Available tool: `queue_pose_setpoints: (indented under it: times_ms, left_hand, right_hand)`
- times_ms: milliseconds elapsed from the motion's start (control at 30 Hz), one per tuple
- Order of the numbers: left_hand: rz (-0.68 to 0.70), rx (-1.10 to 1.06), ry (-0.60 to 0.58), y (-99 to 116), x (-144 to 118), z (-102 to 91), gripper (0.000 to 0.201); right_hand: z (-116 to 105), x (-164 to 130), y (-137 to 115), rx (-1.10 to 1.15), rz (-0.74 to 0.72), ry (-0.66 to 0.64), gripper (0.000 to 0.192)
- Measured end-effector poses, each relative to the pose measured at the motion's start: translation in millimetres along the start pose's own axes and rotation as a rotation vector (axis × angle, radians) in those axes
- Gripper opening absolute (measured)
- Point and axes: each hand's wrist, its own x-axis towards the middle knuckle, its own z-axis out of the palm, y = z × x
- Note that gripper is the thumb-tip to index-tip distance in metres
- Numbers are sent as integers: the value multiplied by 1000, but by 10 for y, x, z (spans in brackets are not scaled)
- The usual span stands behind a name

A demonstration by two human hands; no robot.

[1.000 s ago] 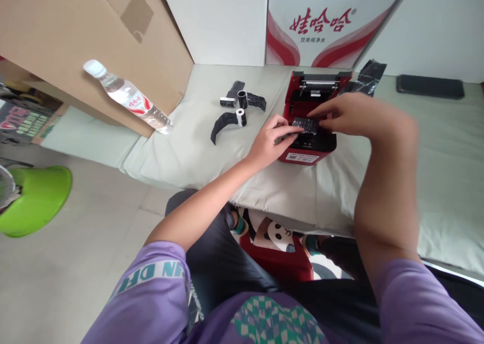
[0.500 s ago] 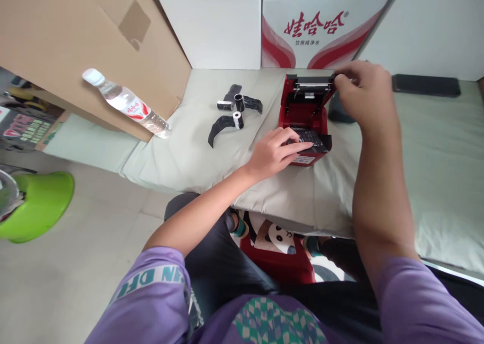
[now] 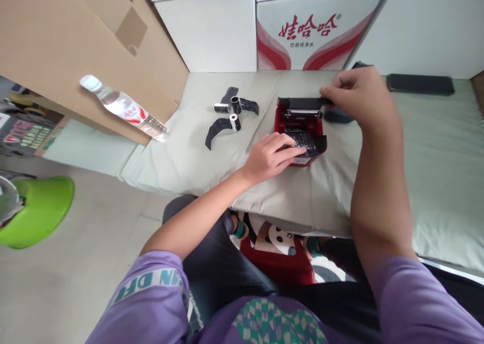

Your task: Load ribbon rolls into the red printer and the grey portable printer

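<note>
A small red label printer stands on the padded surface in front of me with its black-edged lid partly raised. A black printed paper strip comes out over its front edge. My left hand lies on this strip with fingers stretched out, its thumb hidden. The lid's right corner is pinched in my right hand; the fingertips partly hide that corner. Left of the printer lie several small paper rolls with black strips unwound from them.
A water bottle lies at the left against a large cardboard box. White cartons line the back. A flat black object lies at the back right, and a dark item sits beside the printer. A green stool is on the floor.
The printer lid has swung down toward the front, my right hand moving down and left with it. My left hand stays on the black strip. The view has shifted slightly.
</note>
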Motion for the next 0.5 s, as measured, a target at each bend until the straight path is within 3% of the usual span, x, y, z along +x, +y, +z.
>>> queue_pose_setpoints:
  times_ms: [267, 400, 500]
  left_hand:
    - [1, -36, 40, 9, 12, -30, 32]
    - [-68, -99, 15, 21, 19, -71, 40]
    - [-138, -162, 65, 26, 29, -110, 56]
  right_hand:
    - [-61, 17, -4, -81, 50, -263, 17]
    - [-52, 72, 54, -187, 33, -347, 40]
    - [-28, 108, 153, -206, 15, -383, 55]
